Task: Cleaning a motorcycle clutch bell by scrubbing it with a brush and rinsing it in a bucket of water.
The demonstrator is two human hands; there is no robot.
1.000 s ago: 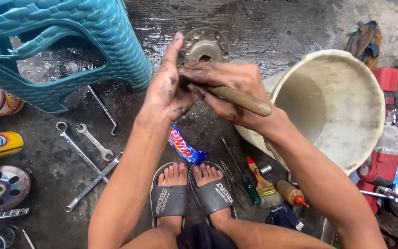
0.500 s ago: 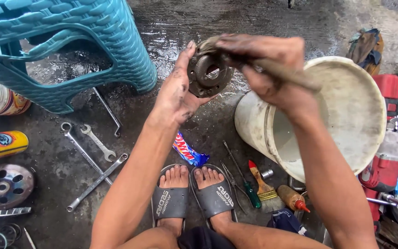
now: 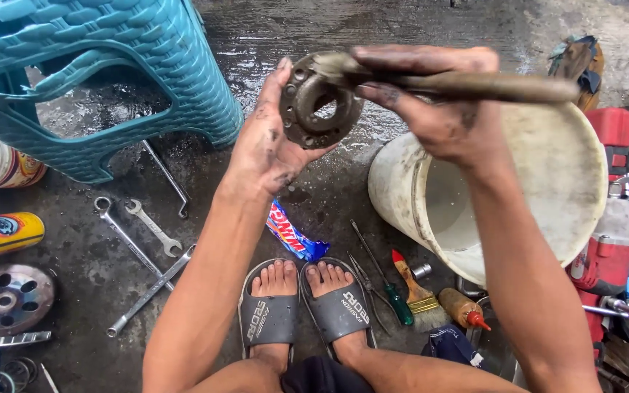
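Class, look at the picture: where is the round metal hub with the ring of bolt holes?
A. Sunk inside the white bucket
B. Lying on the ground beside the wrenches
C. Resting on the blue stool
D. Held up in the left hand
D: the left hand cradles the metal hub in the air above the wet ground, while the right hand puts a wooden-handled tool to it.

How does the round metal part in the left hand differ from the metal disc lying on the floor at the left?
The round metal part is lifted in the air, gripped by the left hand; the metal disc lies flat on the wet floor, untouched. The held part has one wide central opening; the disc has a small hub ringed by holes. Both are round, dark and dirty.
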